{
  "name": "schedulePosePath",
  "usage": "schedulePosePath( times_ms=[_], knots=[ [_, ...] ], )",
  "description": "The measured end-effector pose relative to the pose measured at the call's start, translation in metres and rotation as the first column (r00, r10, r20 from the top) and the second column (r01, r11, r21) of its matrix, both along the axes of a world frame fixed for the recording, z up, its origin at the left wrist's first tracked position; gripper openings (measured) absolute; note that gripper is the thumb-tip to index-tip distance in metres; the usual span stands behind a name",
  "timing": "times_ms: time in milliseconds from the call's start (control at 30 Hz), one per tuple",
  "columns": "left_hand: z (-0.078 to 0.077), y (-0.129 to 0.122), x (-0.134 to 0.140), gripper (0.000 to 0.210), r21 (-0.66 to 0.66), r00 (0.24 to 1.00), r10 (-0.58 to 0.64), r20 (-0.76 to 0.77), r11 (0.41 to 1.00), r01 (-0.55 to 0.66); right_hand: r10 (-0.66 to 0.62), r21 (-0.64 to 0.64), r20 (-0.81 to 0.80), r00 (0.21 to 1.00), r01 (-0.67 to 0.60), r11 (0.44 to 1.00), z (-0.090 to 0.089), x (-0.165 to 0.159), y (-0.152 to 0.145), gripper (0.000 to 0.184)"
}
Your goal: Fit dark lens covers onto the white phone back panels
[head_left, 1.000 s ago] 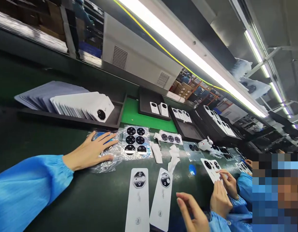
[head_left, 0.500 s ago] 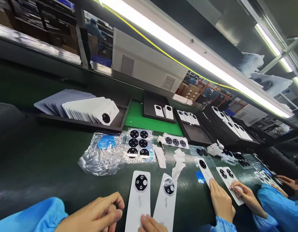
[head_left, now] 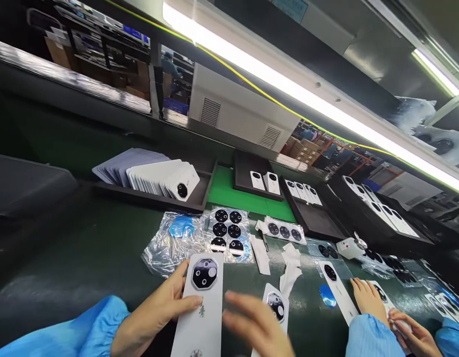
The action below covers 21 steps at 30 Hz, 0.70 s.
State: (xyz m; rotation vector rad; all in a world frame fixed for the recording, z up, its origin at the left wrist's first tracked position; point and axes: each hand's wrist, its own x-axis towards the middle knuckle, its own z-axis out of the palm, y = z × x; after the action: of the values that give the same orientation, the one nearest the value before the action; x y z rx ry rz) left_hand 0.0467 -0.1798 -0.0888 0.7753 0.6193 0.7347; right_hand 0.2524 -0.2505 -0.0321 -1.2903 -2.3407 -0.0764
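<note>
My left hand grips a white phone back cover by its left edge, thumb on the front and fingers behind. The cover is tilted up and has a black octagonal camera plate at its top. Just to its right, my right hand is blurred, its fingers apart and nothing visible in them. Partly behind that hand, a second white phone back cover lies on the table. Beyond the held cover lies a clear plastic sheet with black round lens plates.
A black tray holds a fanned stack of white covers. Smaller black trays stand further back. Crumpled plastic film, white paper strips and a white bottle lie around. At right, a co-worker's hands handle a cover.
My left hand has taken hold of the left cover and raised it off the table. My right hand has come off that cover and moved right. The camera view has shifted left.
</note>
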Motion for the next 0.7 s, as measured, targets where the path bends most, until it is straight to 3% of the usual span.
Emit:
schedulePosePath(
  times_ms=[67,133,167,300,433,500,700],
  knots=[
    [0.006,0.002,0.001,0.088,-0.018,1.000,0.011,-0.005,1.000,-0.011,-0.104,-0.188,-0.020,0.994,0.098,0.977,0.015,0.015,0.035,0.030],
    [0.006,0.002,0.003,0.092,-0.040,1.000,0.000,-0.017,0.999,-0.001,-0.251,-0.363,0.105,0.962,0.272,0.891,0.024,0.026,0.072,0.029],
    [0.003,0.002,0.004,0.094,-0.045,1.000,-0.009,-0.012,0.999,0.009,-0.259,-0.412,0.152,0.954,0.300,0.861,0.024,0.030,0.090,0.029],
    [-0.024,0.002,0.006,0.098,0.000,0.999,-0.033,0.024,0.999,0.033,-0.227,-0.506,0.227,0.947,0.314,0.803,0.012,0.030,0.138,0.036],
    [-0.044,0.001,0.002,0.090,0.076,0.998,-0.041,-0.055,0.996,0.045,-0.238,-0.542,0.258,0.936,0.345,0.766,-0.003,0.027,0.156,0.043],
    [-0.041,0.002,0.000,0.090,0.091,0.992,-0.050,-0.116,0.994,0.061,-0.250,-0.564,0.268,0.931,0.361,0.743,-0.008,0.027,0.160,0.047],
    [-0.014,0.006,-0.003,0.092,0.058,0.962,-0.144,-0.230,0.985,0.161,-0.231,-0.636,0.242,0.942,0.334,0.696,-0.015,0.031,0.172,0.047]
  ],
)
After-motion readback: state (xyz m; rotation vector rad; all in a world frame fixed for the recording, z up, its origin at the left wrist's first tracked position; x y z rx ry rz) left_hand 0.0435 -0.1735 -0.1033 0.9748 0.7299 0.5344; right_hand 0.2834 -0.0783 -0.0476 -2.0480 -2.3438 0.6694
